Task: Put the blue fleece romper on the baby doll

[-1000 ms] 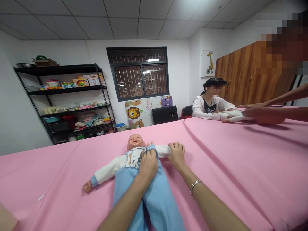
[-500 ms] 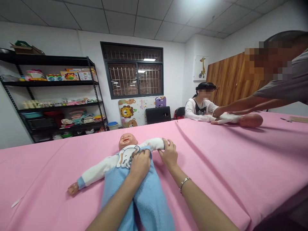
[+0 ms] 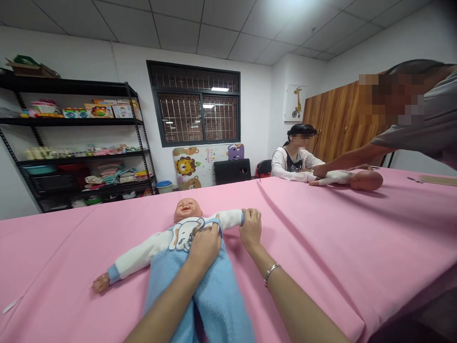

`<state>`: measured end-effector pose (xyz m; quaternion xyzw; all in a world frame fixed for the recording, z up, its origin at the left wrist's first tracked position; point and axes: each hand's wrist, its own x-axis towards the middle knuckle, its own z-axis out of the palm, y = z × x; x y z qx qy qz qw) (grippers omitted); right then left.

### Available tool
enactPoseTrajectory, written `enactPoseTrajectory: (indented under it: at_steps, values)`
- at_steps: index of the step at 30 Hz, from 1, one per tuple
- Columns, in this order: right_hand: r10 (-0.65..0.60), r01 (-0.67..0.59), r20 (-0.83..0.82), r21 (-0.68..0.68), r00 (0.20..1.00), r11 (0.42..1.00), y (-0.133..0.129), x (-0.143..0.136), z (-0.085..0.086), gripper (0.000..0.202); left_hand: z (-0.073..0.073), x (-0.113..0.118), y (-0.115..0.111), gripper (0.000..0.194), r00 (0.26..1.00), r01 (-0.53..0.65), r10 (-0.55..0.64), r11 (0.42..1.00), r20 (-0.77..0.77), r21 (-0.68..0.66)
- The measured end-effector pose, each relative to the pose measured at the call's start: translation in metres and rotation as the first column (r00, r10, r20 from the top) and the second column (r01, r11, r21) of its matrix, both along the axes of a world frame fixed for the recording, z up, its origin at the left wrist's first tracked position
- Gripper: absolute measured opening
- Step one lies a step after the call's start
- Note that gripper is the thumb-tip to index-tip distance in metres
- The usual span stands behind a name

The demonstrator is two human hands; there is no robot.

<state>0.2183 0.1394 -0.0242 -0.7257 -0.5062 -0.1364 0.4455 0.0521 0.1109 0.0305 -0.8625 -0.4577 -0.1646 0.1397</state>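
On its back in front of me lies a baby doll point(image 3: 187, 208) in a white-sleeved outfit. A blue fleece romper point(image 3: 217, 286) with a bear face on the chest covers its body and legs. My left hand point(image 3: 205, 244) is closed on the romper's blue edge, close to the doll's shoulder. Wrapped round the end of the outstretched sleeve point(image 3: 230, 218) at the blue cuff is my right hand point(image 3: 252, 228); it hides the doll's hand. The doll's other arm point(image 3: 134, 257) stretches out to the left, its hand bare.
A pink cloth point(image 3: 307, 257) covers the table. Across it, a seated person point(image 3: 294, 157) and a standing person point(image 3: 421, 114) are at another doll point(image 3: 366, 181). A small white strip point(image 3: 12, 305) lies at the left. Stocked shelves point(image 3: 76, 124) stand behind.
My right hand has closed more tightly round the sleeve's cuff. My left hand stays at the romper's edge. The whole view has shifted slightly.
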Motion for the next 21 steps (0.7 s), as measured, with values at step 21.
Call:
enactPoseTrajectory:
  at_steps: [21]
  values:
    - [-0.05,0.054,-0.089,0.034,0.995,0.998,-0.0005,0.005,-0.0031,0.044,0.0031,0.0013,-0.0016,0.027,1.0,-0.02,0.021,1.0,0.018,-0.018]
